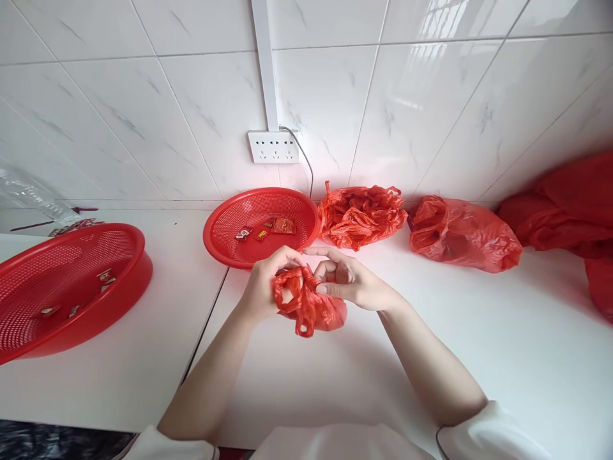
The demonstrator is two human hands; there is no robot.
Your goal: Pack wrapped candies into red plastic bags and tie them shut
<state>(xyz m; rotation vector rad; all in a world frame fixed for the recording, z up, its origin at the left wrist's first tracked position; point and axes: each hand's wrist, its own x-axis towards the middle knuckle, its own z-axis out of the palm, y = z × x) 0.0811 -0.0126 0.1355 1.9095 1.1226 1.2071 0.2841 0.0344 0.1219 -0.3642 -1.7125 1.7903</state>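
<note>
At frame centre, the left hand (265,281) and right hand (352,281) both pinch a crumpled red bag (306,303). It hangs between them, just below the fingertips.

**One head camera, looking down and forward**

A single view from the person's head faces a tiled wall (431,96) and tilts down over a white counter (502,345). It sits close: both forearms enter from the bottom edge, the hands land mid-frame. Wide lens, edges bowed; no second view overlaps.
</note>
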